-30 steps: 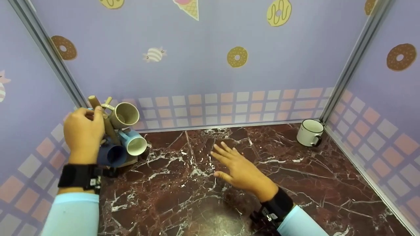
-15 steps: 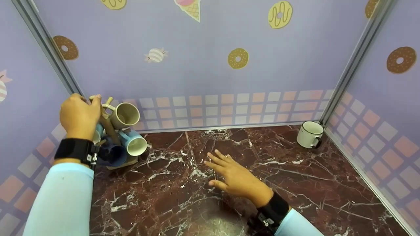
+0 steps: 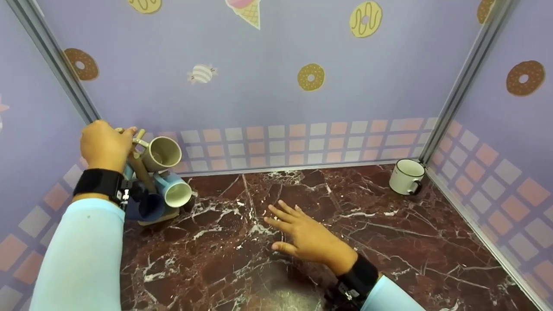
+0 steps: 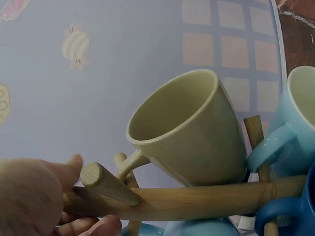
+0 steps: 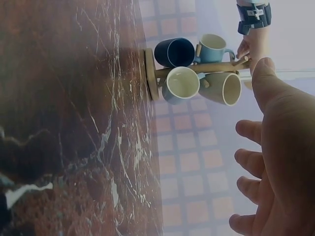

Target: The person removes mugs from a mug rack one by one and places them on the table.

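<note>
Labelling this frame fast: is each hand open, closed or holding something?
Left hand: gripping the wooden mug tree near its top.
Right hand: open, holding nothing.

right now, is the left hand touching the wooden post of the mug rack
Touching. The left wrist view shows the wooden post running end-first into the left hand, with the fingers curled beneath it.

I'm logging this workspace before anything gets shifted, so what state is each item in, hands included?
Mug stand: upright on the table
Beige mug: hung by its handle, tilted
Right-side light blue mug: hung by its handle, mouth outward
Dark blue mug: hung by its handle
Other light blue mug: on the stand, partly hidden
White mug: upright, apart from the stand
Left hand: grips the stand's top
Right hand: fingers spread, holding nothing
</note>
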Demonstrator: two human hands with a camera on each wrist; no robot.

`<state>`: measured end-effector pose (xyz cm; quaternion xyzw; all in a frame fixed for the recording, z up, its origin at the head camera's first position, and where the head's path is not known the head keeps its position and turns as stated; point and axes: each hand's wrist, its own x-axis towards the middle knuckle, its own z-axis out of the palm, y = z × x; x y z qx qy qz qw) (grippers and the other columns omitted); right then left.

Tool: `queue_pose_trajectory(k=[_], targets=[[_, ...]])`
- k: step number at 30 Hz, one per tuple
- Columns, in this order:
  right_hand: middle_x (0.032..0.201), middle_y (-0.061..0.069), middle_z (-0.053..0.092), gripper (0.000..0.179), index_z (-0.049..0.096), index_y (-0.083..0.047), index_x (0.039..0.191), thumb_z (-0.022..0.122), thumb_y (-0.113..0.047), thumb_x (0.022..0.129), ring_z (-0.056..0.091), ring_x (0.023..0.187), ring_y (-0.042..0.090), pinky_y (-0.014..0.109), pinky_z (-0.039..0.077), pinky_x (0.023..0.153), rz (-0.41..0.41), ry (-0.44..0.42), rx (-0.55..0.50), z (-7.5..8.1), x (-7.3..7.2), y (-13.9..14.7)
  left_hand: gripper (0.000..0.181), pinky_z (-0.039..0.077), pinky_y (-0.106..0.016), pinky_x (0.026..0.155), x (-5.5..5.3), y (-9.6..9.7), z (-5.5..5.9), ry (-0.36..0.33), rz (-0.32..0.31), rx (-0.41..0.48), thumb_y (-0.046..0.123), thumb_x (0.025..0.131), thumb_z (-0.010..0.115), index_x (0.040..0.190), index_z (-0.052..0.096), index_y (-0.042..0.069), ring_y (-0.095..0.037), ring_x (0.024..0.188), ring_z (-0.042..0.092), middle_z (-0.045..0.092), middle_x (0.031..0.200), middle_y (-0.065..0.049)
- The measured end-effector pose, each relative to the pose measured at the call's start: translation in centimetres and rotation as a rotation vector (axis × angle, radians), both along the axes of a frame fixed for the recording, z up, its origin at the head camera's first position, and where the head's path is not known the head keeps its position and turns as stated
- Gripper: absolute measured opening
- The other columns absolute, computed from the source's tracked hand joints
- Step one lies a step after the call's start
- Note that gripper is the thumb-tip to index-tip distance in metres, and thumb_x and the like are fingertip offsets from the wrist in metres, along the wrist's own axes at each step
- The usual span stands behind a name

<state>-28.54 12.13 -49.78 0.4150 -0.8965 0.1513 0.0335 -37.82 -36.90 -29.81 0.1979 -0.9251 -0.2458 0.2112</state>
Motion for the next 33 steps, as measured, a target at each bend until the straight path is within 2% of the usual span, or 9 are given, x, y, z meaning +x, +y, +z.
queue_pose_trajectory(k=[4, 9, 15, 19, 23, 29, 33], targets=[[0.191, -0.002, 0.013, 0.081, 0.037, -0.030, 0.178, 0.040, -0.077, 0.111, 0.014, 0.179, 0.037, 0.070, 0.022, 0.140, 0.006, -0.013, 0.002, -0.1, -0.1, 0.1, 0.066, 0.062, -0.058, 0.092, -0.4, 0.0, -0.2, 0.011, 0.019, 0.023, 0.044, 0.109, 0.073, 0.136, 0.071, -0.016, -0.057, 0.121, 0.070, 0.072, 0.135, -0.041], [0.190, 0.000, 0.015, 0.081, 0.040, -0.029, 0.177, 0.042, -0.076, 0.111, 0.015, 0.178, 0.037, 0.068, 0.020, 0.141, -0.010, -0.010, 0.009, -0.2, -0.1, 0.5, 0.061, 0.062, -0.056, 0.094, -0.7, 0.3, 0.0, 0.003, -0.009, 0.049, 0.038, 0.108, 0.074, 0.135, 0.071, -0.016, -0.055, 0.119, 0.071, 0.072, 0.133, -0.040], [0.190, 0.001, 0.016, 0.082, 0.042, -0.027, 0.176, 0.042, -0.076, 0.111, 0.015, 0.178, 0.039, 0.068, 0.020, 0.141, 0.009, -0.014, 0.007, -0.3, -0.3, 0.1, 0.056, 0.060, -0.055, 0.090, -0.5, -0.1, 0.4, -0.007, -0.017, 0.014, 0.036, 0.109, 0.073, 0.129, 0.073, -0.016, -0.053, 0.113, 0.070, 0.072, 0.128, -0.039], [0.190, 0.002, 0.016, 0.083, 0.044, -0.024, 0.175, 0.043, -0.076, 0.111, 0.014, 0.178, 0.038, 0.068, 0.018, 0.142, 0.004, -0.017, -0.004, -0.2, -0.4, -0.1, 0.056, 0.059, -0.058, 0.092, -0.4, -0.2, 0.9, -0.015, -0.053, -0.007, 0.035, 0.109, 0.073, 0.127, 0.072, -0.017, -0.054, 0.114, 0.069, 0.071, 0.127, -0.039], [0.190, 0.001, 0.015, 0.084, 0.043, -0.024, 0.176, 0.042, -0.077, 0.111, 0.013, 0.179, 0.037, 0.067, 0.017, 0.142, 0.004, -0.019, 0.001, -0.1, -0.4, -0.1, 0.055, 0.060, -0.057, 0.090, -0.4, 0.0, 1.2, -0.038, -0.077, -0.022, 0.035, 0.110, 0.073, 0.126, 0.073, -0.018, -0.053, 0.111, 0.070, 0.071, 0.127, -0.041], [0.190, 0.000, 0.014, 0.084, 0.041, -0.026, 0.177, 0.041, -0.077, 0.111, 0.012, 0.179, 0.036, 0.067, 0.017, 0.141, 0.005, -0.021, 0.009, -0.2, -0.3, -0.1, 0.047, 0.059, -0.049, 0.079, -0.4, 0.2, 1.6, -0.106, -0.065, -0.045, 0.031, 0.110, 0.071, 0.126, 0.075, -0.013, -0.049, 0.107, 0.071, 0.073, 0.129, -0.037], [0.190, 0.000, 0.013, 0.084, 0.040, -0.026, 0.177, 0.041, -0.077, 0.110, 0.012, 0.179, 0.036, 0.067, 0.016, 0.142, 0.002, -0.022, 0.010, -0.2, -0.2, -0.1, 0.039, 0.062, -0.055, 0.081, -0.4, 0.2, 1.9, -0.152, -0.062, -0.071, 0.021, 0.104, 0.076, 0.126, 0.076, -0.010, -0.054, 0.113, 0.071, 0.074, 0.134, -0.035]])
